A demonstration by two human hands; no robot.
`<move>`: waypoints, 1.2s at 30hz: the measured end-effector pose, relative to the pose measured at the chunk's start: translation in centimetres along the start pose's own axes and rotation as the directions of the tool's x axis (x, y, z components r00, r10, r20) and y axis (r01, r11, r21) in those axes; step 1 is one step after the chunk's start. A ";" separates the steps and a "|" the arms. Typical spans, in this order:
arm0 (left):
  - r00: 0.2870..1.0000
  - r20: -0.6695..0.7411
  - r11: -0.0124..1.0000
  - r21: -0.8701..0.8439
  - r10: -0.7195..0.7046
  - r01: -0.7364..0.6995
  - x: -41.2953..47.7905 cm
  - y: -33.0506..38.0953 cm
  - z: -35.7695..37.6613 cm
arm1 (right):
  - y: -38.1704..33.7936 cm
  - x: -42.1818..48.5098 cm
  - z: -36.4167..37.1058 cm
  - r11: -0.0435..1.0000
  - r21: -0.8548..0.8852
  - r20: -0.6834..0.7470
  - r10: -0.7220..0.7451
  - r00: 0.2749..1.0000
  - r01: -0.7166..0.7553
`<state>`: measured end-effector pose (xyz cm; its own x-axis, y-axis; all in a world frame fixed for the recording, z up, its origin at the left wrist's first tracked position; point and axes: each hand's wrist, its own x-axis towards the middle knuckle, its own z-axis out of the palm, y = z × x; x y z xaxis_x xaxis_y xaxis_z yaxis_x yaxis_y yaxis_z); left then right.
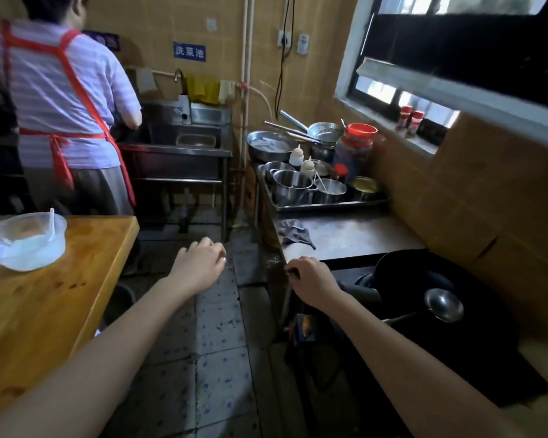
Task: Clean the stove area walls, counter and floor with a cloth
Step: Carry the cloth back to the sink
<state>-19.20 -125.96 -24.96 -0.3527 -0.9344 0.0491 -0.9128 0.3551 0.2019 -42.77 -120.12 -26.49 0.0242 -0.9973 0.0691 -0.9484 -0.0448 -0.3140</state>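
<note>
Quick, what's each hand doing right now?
Left hand: open, loosely curled, holding nothing.
Right hand: fingers curled at the stove edge; grip cannot be told.

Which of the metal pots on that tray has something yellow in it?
The small pot at the tray's right end, below the red-lidded jar; the other pots show no yellow.

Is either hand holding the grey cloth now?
No, the grey cloth lies crumpled on the steel counter, beyond the left hand and right hand.
</note>
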 end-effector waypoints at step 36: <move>0.912 0.355 0.969 0.055 0.207 -0.242 39.3 -10.2 12.8 | 14.7 32.8 13.6 0.832 -0.023 0.129 0.552 0.823 -0.555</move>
<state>-26.44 -165.97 -37.64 -0.5839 -0.7690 -0.2603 -0.8104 0.5713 0.1301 -51.58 -154.24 -41.76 -0.4632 -0.8535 -0.2388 -0.8094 0.5171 -0.2782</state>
